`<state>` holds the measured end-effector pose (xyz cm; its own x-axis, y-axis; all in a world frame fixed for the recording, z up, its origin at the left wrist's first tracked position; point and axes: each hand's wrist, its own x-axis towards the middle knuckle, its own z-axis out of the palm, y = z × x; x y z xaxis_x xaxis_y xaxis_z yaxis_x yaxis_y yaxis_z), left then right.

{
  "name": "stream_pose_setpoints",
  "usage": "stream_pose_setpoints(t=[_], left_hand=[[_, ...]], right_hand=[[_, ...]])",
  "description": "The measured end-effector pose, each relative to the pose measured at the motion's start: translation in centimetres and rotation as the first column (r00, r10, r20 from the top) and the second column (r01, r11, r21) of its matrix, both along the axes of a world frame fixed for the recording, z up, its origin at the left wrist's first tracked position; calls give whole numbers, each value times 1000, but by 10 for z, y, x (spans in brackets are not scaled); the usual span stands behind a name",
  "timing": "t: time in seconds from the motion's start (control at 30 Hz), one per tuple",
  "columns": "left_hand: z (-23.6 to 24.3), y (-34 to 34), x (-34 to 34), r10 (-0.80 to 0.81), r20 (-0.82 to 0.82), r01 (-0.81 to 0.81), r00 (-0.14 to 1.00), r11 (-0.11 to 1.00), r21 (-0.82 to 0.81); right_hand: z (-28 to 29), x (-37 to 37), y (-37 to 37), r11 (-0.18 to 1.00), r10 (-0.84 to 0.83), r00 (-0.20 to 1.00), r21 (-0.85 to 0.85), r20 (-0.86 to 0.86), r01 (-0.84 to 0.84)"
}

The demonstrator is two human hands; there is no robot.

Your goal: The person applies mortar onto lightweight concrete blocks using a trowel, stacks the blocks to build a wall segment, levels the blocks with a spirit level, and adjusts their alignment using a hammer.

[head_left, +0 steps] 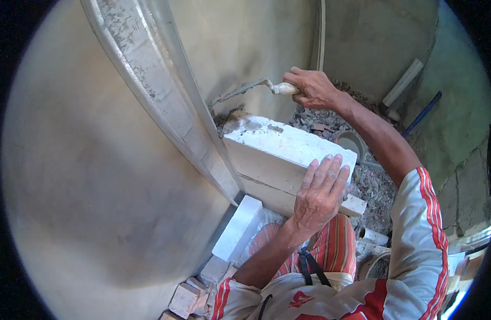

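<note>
Gripping a trowel (250, 88) by its pale handle, right hand (313, 88) at upper centre of the frame, fingers wrapped tight, blade tip reaching into the grey mortar (230, 118) beside the metal frame (165, 101). Pressing flat on the near end of the white block (280, 149) at centre frame, left hand (319, 194) with fingers spread wide. Lying below at lower centre, another white block (238, 228); behind at upper right, rubble (330, 125).

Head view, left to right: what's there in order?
Smooth grey plastered wall → pale metal frame strip running diagonally → white rectangular block on top of the stack, with the left hand flat on its near end → right hand gripping a mortar-smeared trowel → blue rod leaning on the far wall.
</note>
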<state>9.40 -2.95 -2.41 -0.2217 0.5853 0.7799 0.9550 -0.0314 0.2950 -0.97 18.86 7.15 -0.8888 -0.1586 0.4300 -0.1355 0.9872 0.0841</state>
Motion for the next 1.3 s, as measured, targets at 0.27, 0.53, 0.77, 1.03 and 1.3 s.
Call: stream_pose_setpoints(t=[0.27,0.53,0.77,1.03,1.3], left_hand=[[-2,-10,-5,21,5,-20,1000,1000,-23],[-9,3,-2,0,-14,1,1000,999,44],[3,-9,-11,21,-30,-23,999,998,-61],[45,8,-37,-109,-18,109,994,994,-20],[56,23,-62,-23,-3,21,1000,937,-350]], right_hand=[[-19,-2,-12,988,16,998,155,-54,-7],[-12,72,22,968,-164,981,176,-101,180],[-84,204,96,846,-409,903,-426,-131,321],[-205,401,31,80,-781,505,-744,367,664],[-279,447,-55,-448,-581,408,-695,705,563]])
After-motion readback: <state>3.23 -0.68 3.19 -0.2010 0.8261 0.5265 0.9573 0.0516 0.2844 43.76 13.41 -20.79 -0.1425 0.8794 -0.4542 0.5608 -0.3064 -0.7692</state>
